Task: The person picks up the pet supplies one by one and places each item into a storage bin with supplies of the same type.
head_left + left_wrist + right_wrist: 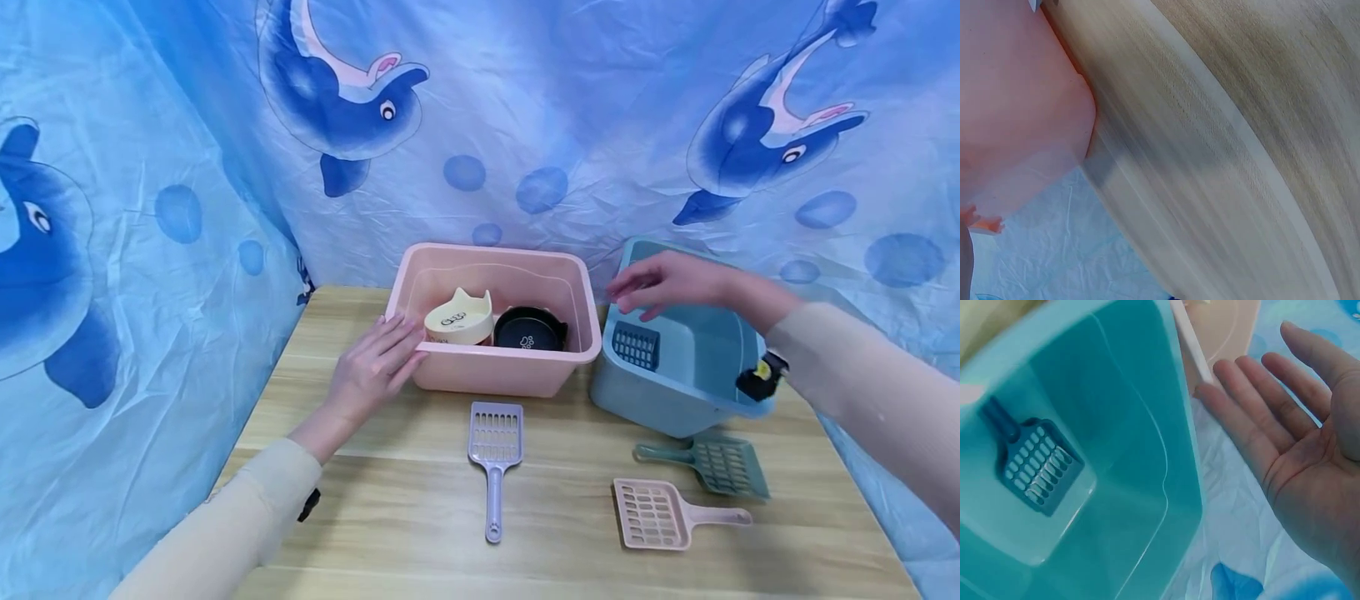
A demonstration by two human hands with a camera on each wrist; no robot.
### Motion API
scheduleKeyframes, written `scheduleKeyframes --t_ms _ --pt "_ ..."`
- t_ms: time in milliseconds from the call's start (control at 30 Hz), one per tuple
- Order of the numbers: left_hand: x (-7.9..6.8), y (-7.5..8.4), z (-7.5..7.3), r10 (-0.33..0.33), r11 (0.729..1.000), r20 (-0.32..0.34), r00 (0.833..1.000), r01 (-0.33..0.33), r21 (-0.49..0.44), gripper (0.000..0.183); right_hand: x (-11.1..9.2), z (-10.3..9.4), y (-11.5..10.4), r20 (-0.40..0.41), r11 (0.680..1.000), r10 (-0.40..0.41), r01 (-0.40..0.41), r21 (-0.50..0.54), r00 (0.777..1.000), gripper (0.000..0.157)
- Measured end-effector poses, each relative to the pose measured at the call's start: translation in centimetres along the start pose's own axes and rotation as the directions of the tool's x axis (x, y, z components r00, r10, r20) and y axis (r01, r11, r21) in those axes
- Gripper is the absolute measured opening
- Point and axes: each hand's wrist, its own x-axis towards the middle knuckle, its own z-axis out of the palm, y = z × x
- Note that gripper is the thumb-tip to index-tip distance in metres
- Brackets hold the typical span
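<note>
My left hand (pixel 378 358) lies on the front left corner of a pink plastic bin (pixel 487 375), its fingers extended over the rim. Inside that bin sit a cream cat-eared bowl (pixel 459 321) and a black bowl (pixel 529 327) with a paw print. Over the left rim of a blue bin (pixel 645 402) hovers my right hand (pixel 667 281), empty, with its fingers extended toward the pink bin. In the right wrist view its palm (pixel 1316 481) shows, fingertips right by the pink rim. A dark blue slotted litter scoop (pixel 1044 465) stands inside the blue bin.
On the wooden table (pixel 375 517) lie a purple litter scoop (pixel 495 458) before the pink bin, and a green litter scoop (pixel 697 454) and a pink litter scoop (pixel 684 515) before the blue one. A blue dolphin-print curtain (pixel 562 100) hangs close behind both bins.
</note>
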Motion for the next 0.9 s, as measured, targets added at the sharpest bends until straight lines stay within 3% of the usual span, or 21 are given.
scheduleKeyframes --t_ms 200,467,700,900 --pt "0.3 0.0 -0.5 -0.006 1.000 0.037 0.999 0.006 0.002 0.042 -4.4 1.3 2.3 -0.135 0.991 -0.059 0.042 -0.123 0.989 0.043" --pt "0.6 0.0 -0.8 -0.026 0.999 0.087 0.996 0.027 -0.016 0.045 -9.1 4.1 6.0 -0.342 0.951 -0.114 0.002 -0.310 0.933 0.043" --pt "0.7 -0.2 -1.1 -0.031 0.999 0.118 0.993 0.033 -0.014 0.043 -11.6 6.5 8.4 -0.449 0.867 -0.233 -0.025 -0.498 0.862 0.046" --pt "1.5 -0.2 -1.5 0.005 0.999 0.101 0.995 -0.001 -0.035 0.044 -13.4 9.1 10.3 -0.510 0.816 -0.339 -0.022 -0.577 0.790 0.053"
